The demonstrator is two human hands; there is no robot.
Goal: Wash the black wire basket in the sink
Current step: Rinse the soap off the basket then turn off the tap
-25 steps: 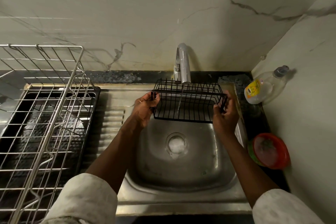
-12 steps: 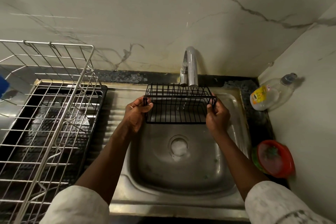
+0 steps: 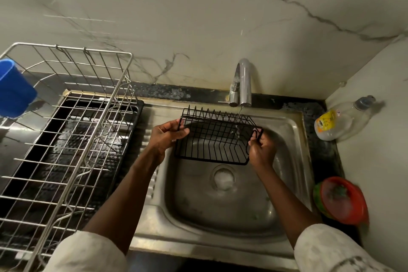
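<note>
The black wire basket (image 3: 215, 139) hangs over the steel sink (image 3: 293, 139), tilted so its open side faces me. My left hand (image 3: 165, 137) grips its left end and my right hand (image 3: 261, 150) grips its right end. A thin stream of water falls from the chrome tap (image 3: 242, 83) onto the basket's right part. The sink drain (image 3: 223, 178) lies below the basket.
A large silver wire dish rack (image 3: 66, 128) stands over a black tray on the left, with a blue cup (image 3: 13, 88) at its far left. A clear bottle with a yellow label (image 3: 340, 119) lies at the back right. A red bowl (image 3: 344, 200) sits at the right.
The basket has tipped and shifted so the water now hits its right part. Both hands keep their hold on its ends. The view has shifted, bringing the blue cup into sight.
</note>
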